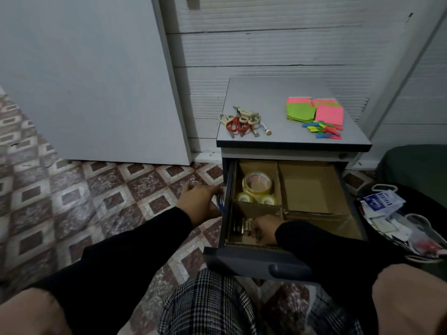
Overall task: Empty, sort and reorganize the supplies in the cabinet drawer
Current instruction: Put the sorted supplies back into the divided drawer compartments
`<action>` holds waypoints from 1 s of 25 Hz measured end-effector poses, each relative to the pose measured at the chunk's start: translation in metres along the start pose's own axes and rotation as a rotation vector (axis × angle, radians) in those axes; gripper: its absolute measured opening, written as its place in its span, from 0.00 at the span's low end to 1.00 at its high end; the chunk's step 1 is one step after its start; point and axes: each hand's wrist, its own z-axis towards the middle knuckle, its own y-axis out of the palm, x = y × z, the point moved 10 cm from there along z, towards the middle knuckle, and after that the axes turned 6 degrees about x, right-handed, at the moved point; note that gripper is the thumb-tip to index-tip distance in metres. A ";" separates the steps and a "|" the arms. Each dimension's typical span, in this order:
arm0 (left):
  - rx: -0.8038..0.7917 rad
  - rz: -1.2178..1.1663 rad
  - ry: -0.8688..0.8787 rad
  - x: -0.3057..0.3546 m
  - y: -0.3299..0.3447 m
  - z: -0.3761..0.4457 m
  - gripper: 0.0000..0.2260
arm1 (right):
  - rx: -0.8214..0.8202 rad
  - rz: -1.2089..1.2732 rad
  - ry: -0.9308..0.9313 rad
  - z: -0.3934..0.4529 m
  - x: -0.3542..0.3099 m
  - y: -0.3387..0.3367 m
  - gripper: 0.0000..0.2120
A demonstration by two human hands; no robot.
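You sit on a tiled floor (101,189) before a grey wall (290,44), with a leaning white panel (92,81) on your left. The cabinet (290,141) stands ahead; its top holds scissors (238,123) on the left and sticky notes (314,112) with coloured tabs (323,130) on the right, the two groups well apart. A heap of papers and bags (396,221) lies at your right.

The drawer (285,206) is pulled out, lined with cardboard compartments. The big right one looks bare. Tape rolls (257,188) fill the back-left one; batteries (243,227) lie in the front-left one.

You seem to be refilling by kind. Your right hand (264,229) is in the battery compartment, fingers curled among the batteries; whether it grips one I cannot tell. Your left hand (200,201) sits outside the drawer's left wall, grasping blue pens (220,201).

Next, likely, the pens need a compartment, so bring the left hand over the wall.
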 end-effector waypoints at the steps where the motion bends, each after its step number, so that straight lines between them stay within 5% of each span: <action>1: 0.005 0.003 -0.005 -0.003 -0.002 0.000 0.22 | -0.004 -0.017 0.008 0.003 0.001 0.004 0.14; 10: -0.008 0.041 0.033 0.002 0.009 -0.005 0.20 | -0.003 0.021 0.068 0.014 0.008 0.015 0.16; 18: -0.023 0.031 0.088 0.015 0.017 -0.007 0.21 | 0.066 -0.294 -0.108 0.020 -0.010 0.009 0.14; 25: -0.032 0.003 0.099 0.023 0.019 -0.005 0.21 | -0.022 -0.266 -0.129 0.008 -0.006 0.016 0.18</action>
